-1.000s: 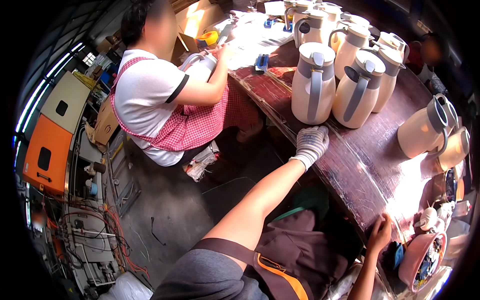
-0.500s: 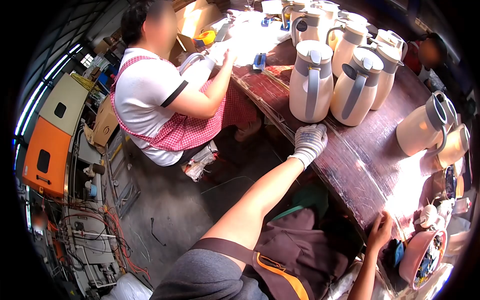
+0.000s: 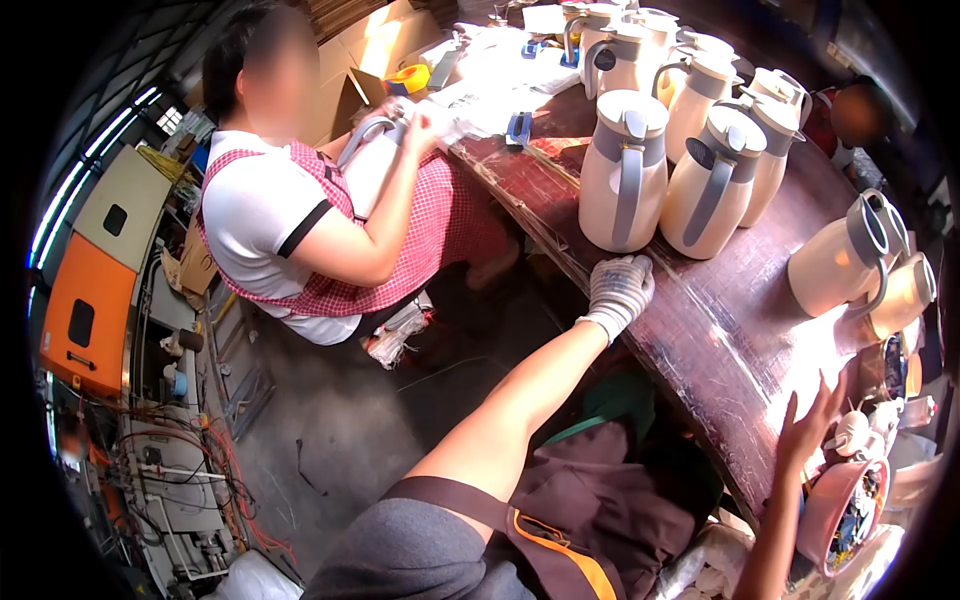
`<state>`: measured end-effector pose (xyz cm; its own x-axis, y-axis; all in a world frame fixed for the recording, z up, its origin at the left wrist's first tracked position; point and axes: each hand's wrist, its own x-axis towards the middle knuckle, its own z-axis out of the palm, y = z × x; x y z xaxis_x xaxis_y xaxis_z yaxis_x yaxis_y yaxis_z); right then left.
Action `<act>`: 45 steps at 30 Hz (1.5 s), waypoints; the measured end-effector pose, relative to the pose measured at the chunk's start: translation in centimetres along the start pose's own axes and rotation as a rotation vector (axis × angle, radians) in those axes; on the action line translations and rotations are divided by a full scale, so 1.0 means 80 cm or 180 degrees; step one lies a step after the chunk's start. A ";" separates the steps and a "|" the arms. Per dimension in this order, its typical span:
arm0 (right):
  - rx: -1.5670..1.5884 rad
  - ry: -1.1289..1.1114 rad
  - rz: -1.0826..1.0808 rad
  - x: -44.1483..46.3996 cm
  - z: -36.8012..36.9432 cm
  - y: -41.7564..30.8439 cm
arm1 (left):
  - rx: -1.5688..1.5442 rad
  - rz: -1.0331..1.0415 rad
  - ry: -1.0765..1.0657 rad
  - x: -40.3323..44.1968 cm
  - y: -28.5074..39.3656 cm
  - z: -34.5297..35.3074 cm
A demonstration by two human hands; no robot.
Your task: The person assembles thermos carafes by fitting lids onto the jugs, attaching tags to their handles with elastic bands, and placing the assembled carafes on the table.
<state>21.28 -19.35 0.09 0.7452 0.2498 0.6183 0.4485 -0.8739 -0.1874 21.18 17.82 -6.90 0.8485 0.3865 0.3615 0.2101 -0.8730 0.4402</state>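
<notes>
My left hand point(image 3: 621, 290), in a striped knit glove, rests on the edge of the dark wooden table point(image 3: 700, 350), its fingers curled; whether anything is under them is hidden. Just beyond it stands a cream jug with a grey handle point(image 3: 600, 200), and a second cream jug point(image 3: 695, 205) is close on its right. My right hand point(image 3: 812, 425), bare, is raised over the table's near right edge with its fingers spread and nothing in it. It is between a tilted-looking jug without a lid point(image 3: 825, 265) and a pink basin point(image 3: 820, 510) of small parts.
At the left a seated co-worker point(image 3: 300, 220) in a checked apron holds a jug point(image 3: 372, 175). More jugs point(image 3: 700, 95) stand at the table's far side. Yellow tape point(image 3: 408, 78) and a blue item point(image 3: 518, 128) lie farther off. An orange machine point(image 3: 90, 310) is at far left.
My right hand has moved forward and right from the table's edge and spread its fingers. My left hand has stayed put. The co-worker has leaned back left, drawing the jug closer.
</notes>
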 end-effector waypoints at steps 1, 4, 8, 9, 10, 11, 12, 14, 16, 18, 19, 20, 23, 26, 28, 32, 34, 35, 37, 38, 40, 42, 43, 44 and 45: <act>0.0059 0.0169 -0.0192 0.038 -0.003 0.007 | 0.0000 -0.0008 -0.0007 -0.001 0.000 0.000; -0.0269 0.0326 -0.0480 0.147 -0.014 0.013 | -0.0015 -0.0041 -0.0055 0.000 0.003 -0.007; -0.1625 0.0930 -0.1160 0.268 -0.020 0.038 | -0.0061 -0.0038 -0.0042 -0.002 0.000 -0.006; -0.1575 0.0957 -0.1266 0.287 -0.016 0.055 | -0.0090 0.0013 -0.0014 -0.001 0.000 -0.006; -0.1359 0.0331 -0.0764 0.296 -0.002 0.078 | -0.0091 0.0020 -0.0007 -0.001 0.000 -0.006; -0.1131 -0.0286 -0.0258 0.299 0.012 0.094 | -0.0057 0.0029 0.0027 -0.001 0.000 -0.007; 0.0104 -0.1452 0.0754 0.297 0.018 0.099 | -0.0032 0.0044 0.0050 -0.001 0.001 -0.008; -0.0851 -0.1449 -0.0463 0.266 0.068 0.156 | 0.0160 -0.0096 -0.0147 0.004 0.006 -0.009; -0.0259 -0.1143 -0.0480 0.216 0.041 0.080 | 0.0158 0.0109 0.0123 0.000 0.003 -0.006; -0.0532 -0.0658 -0.0579 0.197 0.030 0.053 | 0.0260 0.0113 -0.0086 0.001 0.007 -0.013; -0.0968 -0.0084 -0.0717 0.201 0.038 0.066 | 0.0129 0.0174 -0.0035 0.001 0.016 -0.022; -0.1041 0.0247 -0.0639 0.212 0.033 0.067 | 0.0262 0.0236 0.0046 0.001 0.005 -0.005; -0.1335 0.0641 -0.0057 0.260 0.017 0.072 | 0.0041 0.0193 0.0082 -0.002 0.011 -0.011; -0.0787 -0.0387 0.0303 0.290 0.014 0.077 | -0.0040 0.0150 0.0057 -0.002 0.018 -0.014; -0.0564 -0.0794 0.0653 0.294 0.020 0.067 | -0.0128 0.0017 0.0086 -0.004 0.020 -0.018; -0.0356 0.0134 0.0630 0.265 0.048 0.062 | -0.0132 0.0029 0.0032 -0.005 0.019 -0.020; -0.0134 0.0087 0.0667 0.243 0.031 0.036 | -0.0130 0.0025 0.0047 -0.005 0.020 -0.020; -0.0113 -0.0012 0.0700 0.231 0.023 0.026 | -0.0148 0.0051 0.0057 -0.004 0.021 -0.022; -0.0049 -0.0440 0.0451 0.208 -0.006 0.003 | -0.0033 -0.0047 -0.0350 -0.003 0.028 -0.031; 0.0151 -0.0472 0.0492 0.192 -0.015 0.002 | -0.0292 -0.0280 -0.0641 0.003 0.019 -0.021; 0.0333 -0.0466 0.0584 0.161 -0.049 -0.022 | -0.2488 0.0274 -0.0747 -0.008 0.068 -0.031; 0.1016 -0.0364 0.1088 0.137 -0.082 -0.041 | -0.2241 0.0658 -0.1464 -0.043 0.153 -0.099; 0.1832 -0.0544 0.1539 0.127 -0.100 -0.053 | -0.2186 0.1333 -0.1211 -0.069 0.188 -0.120; 0.2394 -0.0895 0.1670 0.120 -0.117 -0.061 | -0.2050 0.1610 -0.1331 -0.092 0.224 -0.146; 0.2941 -0.1211 0.1852 0.108 -0.136 -0.067 | -0.1955 0.1486 -0.1822 -0.111 0.254 -0.170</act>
<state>19.97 -17.01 14.75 0.9876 0.1564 0.0148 0.0616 -0.2990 -0.9523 11.32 0.69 10.02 0.9249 -0.3065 0.2248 -0.3622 -0.5310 0.7661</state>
